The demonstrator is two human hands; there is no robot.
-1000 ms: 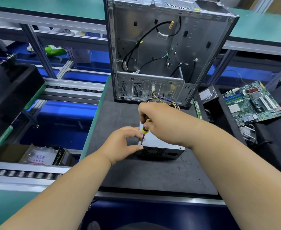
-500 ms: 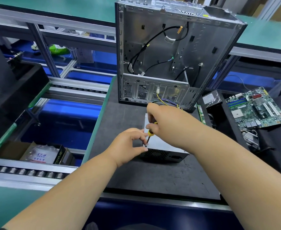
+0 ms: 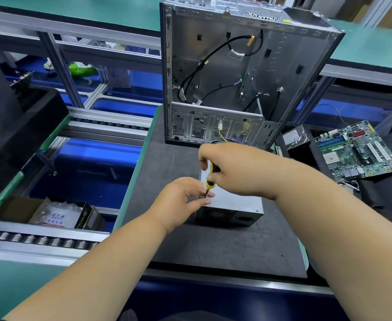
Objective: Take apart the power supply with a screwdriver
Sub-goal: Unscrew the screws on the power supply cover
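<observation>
A grey metal power supply lies on the dark mat, its perforated black face toward me. My right hand grips a yellow-and-black screwdriver, held nearly upright with its tip at the box's near left top corner. My left hand rests against that left corner, thumb and fingertips pinched around the screwdriver's shaft near the tip. The screw itself is hidden by my fingers. Coloured wires run from the supply's far side toward the case.
An open, gutted computer case stands upright just behind the supply. A green motherboard and a hard drive lie at the right. Roller conveyor rails and a bin holding boxes sit at the left.
My view has shifted slightly, so the scene sits further right and lower. Both hands stay at the supply's left corner, and the screwdriver handle shows more between my fingers.
</observation>
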